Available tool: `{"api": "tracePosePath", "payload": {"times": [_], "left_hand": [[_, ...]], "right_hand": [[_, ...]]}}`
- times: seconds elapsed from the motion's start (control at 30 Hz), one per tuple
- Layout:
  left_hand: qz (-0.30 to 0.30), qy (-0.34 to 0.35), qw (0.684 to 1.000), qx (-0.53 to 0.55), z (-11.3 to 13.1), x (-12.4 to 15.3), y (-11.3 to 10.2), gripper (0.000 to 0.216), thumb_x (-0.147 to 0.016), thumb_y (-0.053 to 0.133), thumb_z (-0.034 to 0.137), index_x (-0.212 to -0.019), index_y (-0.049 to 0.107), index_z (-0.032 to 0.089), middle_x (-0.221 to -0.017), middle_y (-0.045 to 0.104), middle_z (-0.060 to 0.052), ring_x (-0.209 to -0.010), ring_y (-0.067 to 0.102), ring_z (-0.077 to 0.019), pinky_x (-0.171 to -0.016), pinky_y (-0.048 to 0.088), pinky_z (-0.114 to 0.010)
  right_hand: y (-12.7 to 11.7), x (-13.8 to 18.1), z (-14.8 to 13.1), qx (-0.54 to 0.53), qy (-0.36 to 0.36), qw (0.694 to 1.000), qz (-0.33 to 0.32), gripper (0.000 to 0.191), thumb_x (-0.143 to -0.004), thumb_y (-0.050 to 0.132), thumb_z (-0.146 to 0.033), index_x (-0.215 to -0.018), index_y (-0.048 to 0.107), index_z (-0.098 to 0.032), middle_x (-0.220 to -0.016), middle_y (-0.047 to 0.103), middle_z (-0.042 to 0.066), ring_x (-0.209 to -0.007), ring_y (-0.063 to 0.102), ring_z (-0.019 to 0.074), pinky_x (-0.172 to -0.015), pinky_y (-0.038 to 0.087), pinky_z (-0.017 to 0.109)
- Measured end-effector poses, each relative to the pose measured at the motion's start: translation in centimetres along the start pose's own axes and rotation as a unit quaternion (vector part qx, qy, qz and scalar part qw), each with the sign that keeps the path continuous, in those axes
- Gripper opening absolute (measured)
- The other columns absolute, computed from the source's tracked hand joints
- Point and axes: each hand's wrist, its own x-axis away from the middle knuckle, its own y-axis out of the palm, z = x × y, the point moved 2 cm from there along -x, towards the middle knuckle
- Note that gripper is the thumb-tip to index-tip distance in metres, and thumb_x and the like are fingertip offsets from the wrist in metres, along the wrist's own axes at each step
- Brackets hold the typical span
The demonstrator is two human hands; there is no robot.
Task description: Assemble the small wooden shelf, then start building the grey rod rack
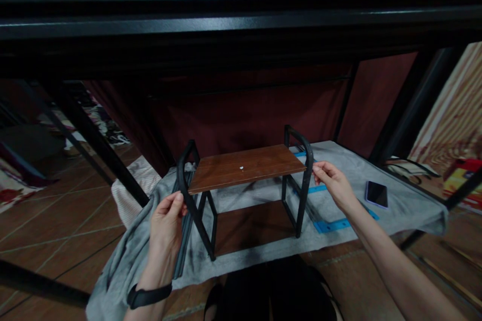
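Note:
A small rack with a brown wooden shelf [246, 166] and two black metal end frames stands on a grey cloth [406, 205] on the floor. My left hand [167, 223] is pinched on the left end frame [188, 180], near its front upright. My right hand [331, 180] pinches the right end frame [307, 180] at its front upright, just below the rounded top corner. A lower brown board [252, 225] sits between the frames. A small white speck lies on the top shelf.
A large black metal frame [241, 25] spans overhead, with slanted black legs left and right. A phone [376, 193] and blue strips [331, 224] lie on the cloth at right. Loose black bars [184, 241] lie by the left frame. Tiled floor surrounds the cloth.

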Motion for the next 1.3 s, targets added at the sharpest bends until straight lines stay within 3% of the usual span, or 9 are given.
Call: {"api": "tracePosePath", "payload": {"times": [0.17, 0.33, 0.63, 0.87, 1.1, 1.3], "left_hand": [[0.001, 0.002, 1.000, 0.027, 0.5, -0.4, 0.3, 0.035, -0.060, 0.085, 0.039, -0.079, 0.069, 0.015, -0.071, 0.062, 0.002, -0.057, 0.049, -0.0055, -0.049, 0.036, -0.018], [-0.008, 0.012, 1.000, 0.015, 0.8, -0.8, 0.7, 0.032, -0.058, 0.086, 0.035, -0.075, 0.068, 0.015, -0.063, 0.060, 0.004, -0.053, 0.046, -0.0050, -0.049, 0.035, -0.018], [0.007, 0.007, 0.999, 0.031, 0.5, -0.6, 0.4, 0.036, -0.055, 0.088, 0.033, -0.080, 0.070, 0.015, -0.069, 0.064, 0.002, -0.056, 0.048, -0.0053, -0.052, 0.035, -0.019], [-0.020, 0.004, 1.000, 0.015, 0.6, -0.6, 0.5, 0.031, -0.060, 0.086, 0.034, -0.076, 0.070, 0.014, -0.062, 0.059, 0.004, -0.053, 0.045, -0.0047, -0.051, 0.034, -0.019], [-0.019, 0.000, 0.999, 0.042, -0.1, -1.1, 0.0, 0.035, -0.054, 0.090, 0.031, -0.079, 0.072, 0.014, -0.068, 0.064, 0.002, -0.056, 0.049, -0.0048, -0.051, 0.037, -0.016], [-0.024, -0.005, 0.999, 0.042, -0.5, -0.9, -0.3, 0.035, -0.058, 0.088, 0.034, -0.082, 0.072, 0.014, -0.068, 0.064, 0.003, -0.055, 0.049, -0.0047, -0.050, 0.037, -0.017]], "right_hand": [[-0.1, -0.7, -0.2, 0.000, 0.000, 1.000, 0.007, 0.039, -0.074, 0.068, -0.061, -0.078, 0.062, -0.023, -0.064, 0.056, -0.002, -0.055, 0.049, 0.0122, -0.052, 0.044, 0.026], [0.2, -1.0, -0.1, 0.002, -0.015, 1.000, 0.014, 0.038, -0.074, 0.069, -0.060, -0.073, 0.059, -0.023, -0.062, 0.054, -0.002, -0.055, 0.049, 0.0128, -0.051, 0.044, 0.027], [-0.2, -0.4, 1.2, -0.048, 0.010, 0.999, 0.006, 0.028, -0.078, 0.071, -0.051, -0.084, 0.064, -0.023, -0.067, 0.056, -0.002, -0.058, 0.050, 0.0125, -0.057, 0.043, 0.027], [-0.2, -0.8, 1.3, -0.047, 0.000, 0.999, -0.002, 0.026, -0.080, 0.070, -0.048, -0.080, 0.064, -0.023, -0.065, 0.055, -0.002, -0.058, 0.049, 0.0123, -0.058, 0.042, 0.027], [-0.4, -0.4, 1.9, -0.068, -0.004, 0.998, -0.001, 0.025, -0.080, 0.072, -0.046, -0.086, 0.065, -0.023, -0.067, 0.056, -0.003, -0.059, 0.050, 0.0116, -0.059, 0.041, 0.026], [-0.2, -0.5, 1.7, -0.090, 0.008, 0.996, 0.002, 0.026, -0.078, 0.073, -0.046, -0.084, 0.065, -0.022, -0.067, 0.056, -0.004, -0.057, 0.049, 0.0096, -0.056, 0.041, 0.024]]}}
